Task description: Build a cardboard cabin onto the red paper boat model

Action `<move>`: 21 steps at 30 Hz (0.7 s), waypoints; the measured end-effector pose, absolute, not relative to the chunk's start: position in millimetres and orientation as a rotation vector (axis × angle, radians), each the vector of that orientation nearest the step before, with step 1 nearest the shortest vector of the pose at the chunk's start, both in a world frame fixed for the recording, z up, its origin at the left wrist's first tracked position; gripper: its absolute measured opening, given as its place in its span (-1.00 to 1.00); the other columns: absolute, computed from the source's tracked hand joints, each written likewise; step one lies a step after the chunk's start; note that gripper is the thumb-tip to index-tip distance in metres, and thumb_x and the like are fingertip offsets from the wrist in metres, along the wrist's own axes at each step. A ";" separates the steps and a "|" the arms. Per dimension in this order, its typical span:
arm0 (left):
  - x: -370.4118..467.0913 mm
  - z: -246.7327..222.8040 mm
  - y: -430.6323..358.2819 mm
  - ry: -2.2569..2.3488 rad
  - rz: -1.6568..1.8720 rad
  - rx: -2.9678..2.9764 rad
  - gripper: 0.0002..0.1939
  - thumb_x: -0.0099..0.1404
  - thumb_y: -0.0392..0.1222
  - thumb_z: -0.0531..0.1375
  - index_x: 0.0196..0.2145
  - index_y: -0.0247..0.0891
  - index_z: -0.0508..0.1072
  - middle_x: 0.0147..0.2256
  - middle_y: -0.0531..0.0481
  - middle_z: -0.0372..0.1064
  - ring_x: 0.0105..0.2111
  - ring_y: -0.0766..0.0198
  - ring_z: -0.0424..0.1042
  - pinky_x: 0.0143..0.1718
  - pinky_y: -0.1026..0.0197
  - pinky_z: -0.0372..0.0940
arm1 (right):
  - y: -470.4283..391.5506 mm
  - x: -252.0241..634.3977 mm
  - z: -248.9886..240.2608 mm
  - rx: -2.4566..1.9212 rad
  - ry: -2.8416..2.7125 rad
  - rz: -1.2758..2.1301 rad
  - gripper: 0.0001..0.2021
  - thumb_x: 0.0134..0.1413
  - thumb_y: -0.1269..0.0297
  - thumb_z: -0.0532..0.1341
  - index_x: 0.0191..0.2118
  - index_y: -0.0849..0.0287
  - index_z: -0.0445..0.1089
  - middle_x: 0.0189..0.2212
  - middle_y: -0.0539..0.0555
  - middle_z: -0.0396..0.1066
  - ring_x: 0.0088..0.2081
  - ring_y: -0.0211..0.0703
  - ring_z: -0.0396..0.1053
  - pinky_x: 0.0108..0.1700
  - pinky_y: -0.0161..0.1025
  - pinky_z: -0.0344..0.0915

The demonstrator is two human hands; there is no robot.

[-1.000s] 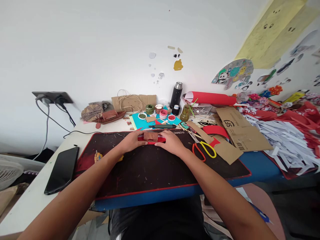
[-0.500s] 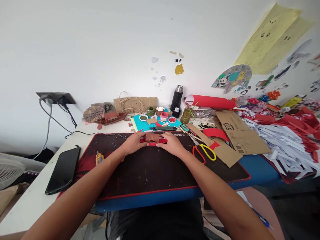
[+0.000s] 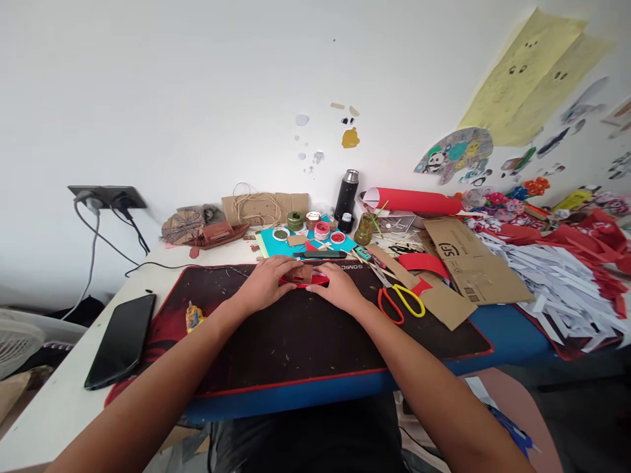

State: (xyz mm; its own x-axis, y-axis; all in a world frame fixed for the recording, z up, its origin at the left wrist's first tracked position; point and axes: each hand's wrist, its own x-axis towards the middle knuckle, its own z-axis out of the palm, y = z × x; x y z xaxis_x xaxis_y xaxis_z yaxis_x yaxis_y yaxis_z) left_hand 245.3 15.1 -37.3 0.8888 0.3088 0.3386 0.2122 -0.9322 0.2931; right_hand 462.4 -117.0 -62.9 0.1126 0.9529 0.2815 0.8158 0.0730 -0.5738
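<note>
A small red boat-shaped model with a brown cardboard piece on it rests on or just above the dark desk mat. My left hand is closed around its left end, its fingers lying over the brown piece and hiding part of it. At the right end, my right hand pinches the red side between thumb and fingers. A dark cutter-like tool lies just behind the model. Scissors with orange and yellow handles lie to the right of my right hand.
Paint pots stand on blue sheets behind, near a black flask. A brown model boat sits at back left. A phone and a glue bottle lie left; cardboard and white paper strips lie right.
My left hand has shifted right and over the model, covering more of the brown piece, which now looks tilted. My right hand keeps its hold. The view has shifted slightly.
</note>
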 end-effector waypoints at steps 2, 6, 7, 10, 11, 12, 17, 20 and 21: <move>245.6 -38.0 15.2 0.402 0.564 2.809 -0.47 0.45 -0.12 0.25 0.33 -0.08 0.36 0.24 -0.18 0.46 0.22 -0.10 0.41 0.22 -0.18 0.30 | -117.2 462.4 -63.1 -1.774 -1.722 0.280 -0.59 0.18 0.16 0.50 0.10 0.14 0.56 0.01 0.20 0.55 0.10 0.13 0.46 0.17 0.04 0.36; 244.6 -38.2 15.0 0.408 0.547 2.818 -0.49 0.46 -0.11 0.22 0.33 -0.11 0.37 0.24 -0.19 0.46 0.23 -0.12 0.40 0.22 -0.20 0.29 | -116.5 461.7 -64.2 -1.795 -1.706 0.277 -0.58 0.18 0.17 0.49 0.11 0.18 0.55 0.03 0.23 0.55 0.11 0.15 0.46 0.18 0.06 0.36; 244.7 -38.0 14.9 0.416 0.540 2.820 -0.48 0.46 -0.11 0.22 0.34 -0.11 0.37 0.25 -0.19 0.46 0.24 -0.12 0.40 0.22 -0.21 0.29 | -116.4 461.5 -64.2 -1.792 -1.710 0.277 -0.58 0.19 0.17 0.49 0.11 0.18 0.55 0.03 0.23 0.55 0.11 0.16 0.46 0.18 0.06 0.36; 245.8 -37.4 14.6 0.441 0.516 2.813 -0.47 0.46 -0.09 0.22 0.34 -0.13 0.38 0.25 -0.21 0.45 0.23 -0.14 0.40 0.22 -0.22 0.29 | -116.4 461.1 -63.9 -1.787 -1.718 0.277 -0.58 0.20 0.16 0.48 0.12 0.18 0.54 0.03 0.23 0.54 0.12 0.16 0.46 0.18 0.07 0.36; 246.3 -37.2 14.3 0.445 0.508 2.806 -0.47 0.46 -0.08 0.22 0.34 -0.14 0.38 0.25 -0.22 0.45 0.23 -0.14 0.40 0.22 -0.22 0.29 | -116.5 461.1 -63.7 -1.788 -1.718 0.277 -0.58 0.21 0.16 0.48 0.12 0.18 0.54 0.03 0.23 0.54 0.12 0.16 0.46 0.18 0.07 0.36; 246.7 -37.2 14.1 0.450 0.504 2.798 -0.47 0.46 -0.08 0.22 0.34 -0.13 0.38 0.25 -0.22 0.45 0.23 -0.14 0.40 0.23 -0.22 0.29 | -116.5 461.0 -63.7 -1.788 -1.718 0.277 -0.58 0.21 0.16 0.48 0.12 0.18 0.54 0.04 0.23 0.54 0.12 0.16 0.45 0.18 0.07 0.36; 247.0 -37.1 12.4 0.471 0.506 2.760 -0.48 0.47 -0.08 0.20 0.34 -0.10 0.38 0.27 -0.20 0.44 0.25 -0.11 0.39 0.27 -0.21 0.26 | -116.1 460.8 -65.1 -1.783 -1.710 0.270 -0.59 0.19 0.16 0.49 0.11 0.14 0.55 0.01 0.20 0.54 0.10 0.13 0.46 0.16 0.04 0.37; 247.0 -36.2 11.9 0.471 0.495 2.766 -0.48 0.47 -0.11 0.19 0.34 -0.12 0.38 0.27 -0.20 0.43 0.25 -0.12 0.39 0.26 -0.20 0.27 | -116.4 460.6 -65.7 -1.786 -1.697 0.276 -0.60 0.19 0.15 0.49 0.11 0.13 0.55 0.00 0.19 0.54 0.10 0.13 0.46 0.16 0.04 0.37; 247.3 -36.0 11.9 0.473 0.491 2.768 -0.48 0.47 -0.12 0.19 0.34 -0.12 0.38 0.27 -0.21 0.44 0.25 -0.12 0.39 0.26 -0.20 0.27 | -116.6 460.6 -65.7 -1.785 -1.693 0.280 -0.59 0.19 0.16 0.49 0.11 0.13 0.55 0.01 0.20 0.54 0.10 0.13 0.46 0.17 0.04 0.36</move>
State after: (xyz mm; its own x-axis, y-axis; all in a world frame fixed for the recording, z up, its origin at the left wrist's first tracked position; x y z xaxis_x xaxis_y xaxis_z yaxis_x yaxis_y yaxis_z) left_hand 247.3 11.9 -36.0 0.8880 0.3646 0.2802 0.2659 -0.9043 0.3340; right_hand 460.6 -116.6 -65.7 0.1419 0.9505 0.2766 0.8105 0.0489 -0.5837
